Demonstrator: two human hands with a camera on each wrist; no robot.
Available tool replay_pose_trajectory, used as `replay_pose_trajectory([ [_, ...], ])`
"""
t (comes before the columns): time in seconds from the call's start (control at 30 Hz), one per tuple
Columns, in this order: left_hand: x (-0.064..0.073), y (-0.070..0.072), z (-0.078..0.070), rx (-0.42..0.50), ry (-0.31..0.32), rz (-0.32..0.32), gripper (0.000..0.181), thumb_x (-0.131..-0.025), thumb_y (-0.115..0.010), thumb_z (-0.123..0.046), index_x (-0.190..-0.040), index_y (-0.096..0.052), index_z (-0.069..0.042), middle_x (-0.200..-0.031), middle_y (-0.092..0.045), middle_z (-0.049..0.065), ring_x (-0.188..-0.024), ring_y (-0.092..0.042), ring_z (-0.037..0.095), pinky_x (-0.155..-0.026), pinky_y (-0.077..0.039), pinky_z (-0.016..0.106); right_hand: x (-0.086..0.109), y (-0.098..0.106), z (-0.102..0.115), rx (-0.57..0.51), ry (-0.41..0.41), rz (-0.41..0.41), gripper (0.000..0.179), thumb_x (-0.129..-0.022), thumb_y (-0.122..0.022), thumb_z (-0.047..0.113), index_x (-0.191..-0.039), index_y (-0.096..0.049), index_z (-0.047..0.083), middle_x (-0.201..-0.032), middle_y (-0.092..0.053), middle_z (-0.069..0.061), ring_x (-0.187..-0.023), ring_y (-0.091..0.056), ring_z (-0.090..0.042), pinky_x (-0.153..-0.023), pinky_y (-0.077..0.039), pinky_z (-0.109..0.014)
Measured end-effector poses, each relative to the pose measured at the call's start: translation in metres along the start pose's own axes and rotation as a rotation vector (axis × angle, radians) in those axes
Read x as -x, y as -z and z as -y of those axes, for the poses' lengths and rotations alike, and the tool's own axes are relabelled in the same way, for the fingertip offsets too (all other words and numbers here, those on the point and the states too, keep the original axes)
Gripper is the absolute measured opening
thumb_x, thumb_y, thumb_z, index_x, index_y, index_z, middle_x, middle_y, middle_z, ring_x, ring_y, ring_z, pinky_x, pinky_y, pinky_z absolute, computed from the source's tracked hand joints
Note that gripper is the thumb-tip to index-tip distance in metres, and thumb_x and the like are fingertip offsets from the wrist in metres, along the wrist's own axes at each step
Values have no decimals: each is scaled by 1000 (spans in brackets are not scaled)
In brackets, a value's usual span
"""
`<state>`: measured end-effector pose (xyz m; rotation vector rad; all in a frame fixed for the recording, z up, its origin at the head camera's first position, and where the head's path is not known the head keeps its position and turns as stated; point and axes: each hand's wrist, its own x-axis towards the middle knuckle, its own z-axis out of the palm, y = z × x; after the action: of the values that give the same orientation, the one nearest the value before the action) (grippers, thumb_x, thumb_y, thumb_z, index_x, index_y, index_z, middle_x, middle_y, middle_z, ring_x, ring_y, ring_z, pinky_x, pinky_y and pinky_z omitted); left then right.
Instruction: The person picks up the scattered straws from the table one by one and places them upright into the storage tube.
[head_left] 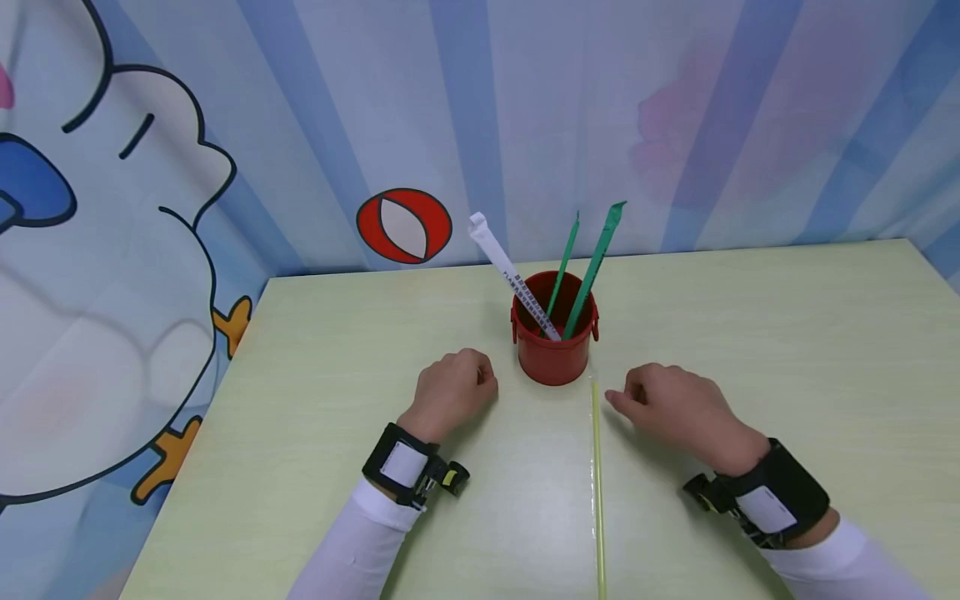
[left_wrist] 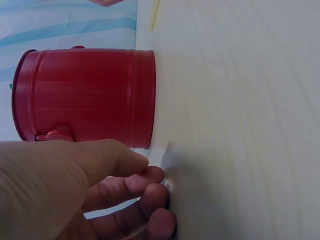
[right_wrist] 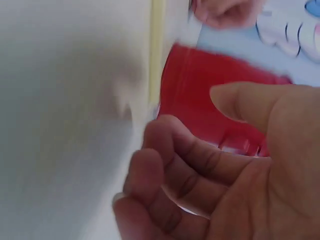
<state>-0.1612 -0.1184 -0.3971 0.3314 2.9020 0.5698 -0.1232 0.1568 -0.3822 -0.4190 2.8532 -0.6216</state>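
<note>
A red bucket (head_left: pixel 553 360) stands on the table and holds a white paper-wrapped straw (head_left: pixel 504 262), a thick green straw (head_left: pixel 600 254) and a thinner green one (head_left: pixel 567 254), all leaning. In front of it, a long yellow straw (head_left: pixel 597 492) lies on the table, apparently in a clear sleeve. My left hand (head_left: pixel 453 392) rests on the table left of the bucket, fingers loosely curled around nothing. To the right of the yellow straw, my right hand (head_left: pixel 678 408) hovers low. Its thumb and fingers are apart in the right wrist view, with nothing between them.
The pale wooden table (head_left: pixel 787 333) ends at the back against a blue striped curtain (head_left: pixel 540 100) with a printed red-and-white ball (head_left: pixel 405 225). A large printed cartoon figure (head_left: pixel 82 333) covers the cloth along the left side.
</note>
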Motion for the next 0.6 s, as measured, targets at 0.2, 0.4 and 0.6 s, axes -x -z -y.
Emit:
replay_pose_trajectory([
  [0.2,0,1,0,-2,-10,-12,12,-82,-53,-18,-71,-58,-18,-57,-48,-4,-57,-47,13,-49,-36,29,9,-17,24,48,28,83,39,-83,-58,42,-55,-47,16,-48,-35,4,-48,-37,-12,-46,-25,-28],
  [0.4,2,1,-1,3,-7,-4,12,-82,-54,-18,-71,-58,-18,-57,-48,-3,-57,-47,13,-48,-36,29,14,-32,33,86,30,128,40,-82,-59,42,-54,-47,16,-48,-33,5,-48,-38,-13,-46,-24,-29],
  [0.6,4,2,-2,3,-4,-2,11,-83,-54,-18,-72,-57,-18,-58,-48,-3,-57,-47,13,-49,-36,29,14,-36,35,92,36,105,33,-81,-59,32,-54,-47,16,-48,-29,6,-48,-34,-12,-45,-22,-29],
])
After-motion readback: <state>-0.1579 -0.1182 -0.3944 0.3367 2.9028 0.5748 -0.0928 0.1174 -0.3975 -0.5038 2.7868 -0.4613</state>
